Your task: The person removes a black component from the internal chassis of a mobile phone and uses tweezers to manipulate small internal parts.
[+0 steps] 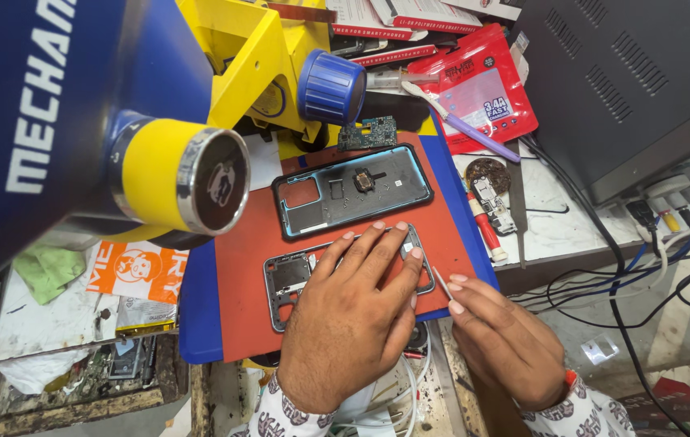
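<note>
Grey phone mid-frame (pixel 296 279) lies flat on the red work mat, long side running left-right, inner side up, camera cutout at its left end; right half covered by a hand pressing on it. Thin metal tweezers (pixel 442 283), pale and slim, tilted, tip pointing up-left toward the frame's right end, just beside it. Dark phone back cover with teal edge (pixel 350 190) lies flat just above the mid-frame, inner side up.

Head-worn view, steeply downward, close over the workbench (pixel 555 235).
</note>
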